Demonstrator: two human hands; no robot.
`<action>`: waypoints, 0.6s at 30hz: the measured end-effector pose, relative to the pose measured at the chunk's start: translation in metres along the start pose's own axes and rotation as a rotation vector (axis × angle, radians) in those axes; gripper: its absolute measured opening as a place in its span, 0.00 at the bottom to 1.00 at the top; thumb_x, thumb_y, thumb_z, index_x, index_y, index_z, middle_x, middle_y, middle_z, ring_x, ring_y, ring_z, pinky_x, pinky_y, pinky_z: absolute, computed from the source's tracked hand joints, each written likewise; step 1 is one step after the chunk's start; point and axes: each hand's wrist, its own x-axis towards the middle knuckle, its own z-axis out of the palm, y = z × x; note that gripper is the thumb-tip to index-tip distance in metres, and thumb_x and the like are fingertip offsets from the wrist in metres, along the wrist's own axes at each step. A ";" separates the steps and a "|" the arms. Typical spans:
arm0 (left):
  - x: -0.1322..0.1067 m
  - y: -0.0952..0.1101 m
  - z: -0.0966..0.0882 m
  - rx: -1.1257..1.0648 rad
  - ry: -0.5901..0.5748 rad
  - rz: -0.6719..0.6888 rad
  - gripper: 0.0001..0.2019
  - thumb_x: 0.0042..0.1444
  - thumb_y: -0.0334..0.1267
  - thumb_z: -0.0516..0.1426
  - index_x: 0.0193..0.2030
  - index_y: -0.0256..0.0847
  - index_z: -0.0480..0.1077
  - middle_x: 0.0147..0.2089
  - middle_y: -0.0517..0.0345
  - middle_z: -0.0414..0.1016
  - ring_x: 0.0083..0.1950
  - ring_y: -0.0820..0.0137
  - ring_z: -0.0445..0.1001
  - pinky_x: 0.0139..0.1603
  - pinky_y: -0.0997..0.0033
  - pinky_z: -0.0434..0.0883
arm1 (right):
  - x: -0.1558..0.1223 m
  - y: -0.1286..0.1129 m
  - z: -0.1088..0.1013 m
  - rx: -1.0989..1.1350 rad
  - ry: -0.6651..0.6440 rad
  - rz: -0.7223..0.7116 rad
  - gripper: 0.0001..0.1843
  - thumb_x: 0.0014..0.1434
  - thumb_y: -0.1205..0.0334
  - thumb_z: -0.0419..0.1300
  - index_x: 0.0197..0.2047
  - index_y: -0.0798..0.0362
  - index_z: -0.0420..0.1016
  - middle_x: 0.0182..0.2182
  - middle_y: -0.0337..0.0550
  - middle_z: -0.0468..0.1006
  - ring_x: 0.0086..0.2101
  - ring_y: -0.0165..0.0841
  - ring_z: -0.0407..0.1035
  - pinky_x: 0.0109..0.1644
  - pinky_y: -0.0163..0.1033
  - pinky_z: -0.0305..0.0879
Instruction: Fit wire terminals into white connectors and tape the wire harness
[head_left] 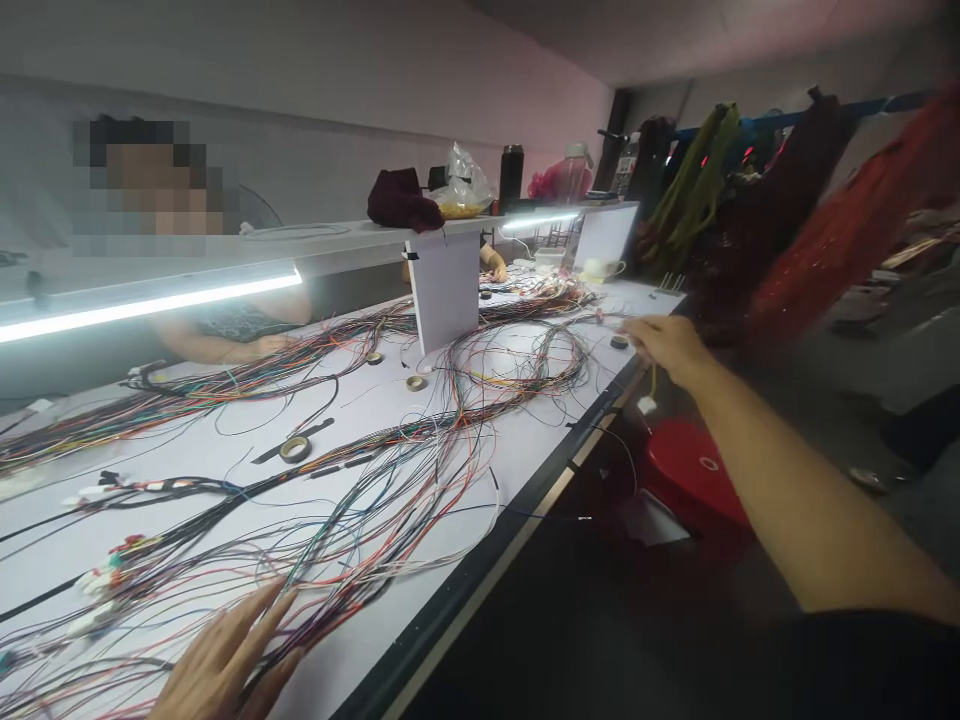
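Note:
My left hand lies with its fingers stretched out over a spread of thin coloured wires at the near end of the table. My right hand reaches out to the far part of the table's edge, its fingertips closed and a little blurred. From under that hand a short yellow wire hangs over the edge, with a white connector at its end. A dark roll of tape sits just left of those fingers. White connectors on wire ends are gathered at the left.
Rolls of tape lie among the wires on the white table. An upright white panel and a shelf with a lit tube stand behind. Across the table a person's arm rests by another harness. A red stool is at right.

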 end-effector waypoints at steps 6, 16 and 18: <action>0.032 0.046 -0.024 0.006 0.019 0.042 0.26 0.61 0.51 0.53 0.64 0.46 0.61 0.62 0.50 0.68 0.59 0.56 0.70 0.57 0.52 0.70 | -0.062 0.057 -0.063 0.037 -0.029 0.141 0.20 0.54 0.44 0.61 0.33 0.54 0.77 0.20 0.37 0.59 0.19 0.25 0.51 0.22 0.40 0.48; 0.056 0.074 -0.053 -0.103 0.001 -0.043 0.23 0.62 0.54 0.49 0.59 0.45 0.67 0.59 0.50 0.71 0.57 0.57 0.72 0.55 0.51 0.69 | -0.127 0.080 -0.063 -0.052 -0.429 0.399 0.24 0.54 0.43 0.62 0.42 0.56 0.75 0.23 0.38 0.70 0.19 0.23 0.62 0.25 0.32 0.65; 0.067 0.075 -0.054 -0.147 0.015 -0.051 0.24 0.62 0.55 0.49 0.57 0.44 0.68 0.57 0.50 0.73 0.56 0.56 0.72 0.54 0.51 0.70 | -0.120 0.080 -0.049 -0.069 -0.467 0.415 0.22 0.57 0.45 0.60 0.43 0.56 0.73 0.24 0.38 0.70 0.19 0.22 0.62 0.26 0.31 0.66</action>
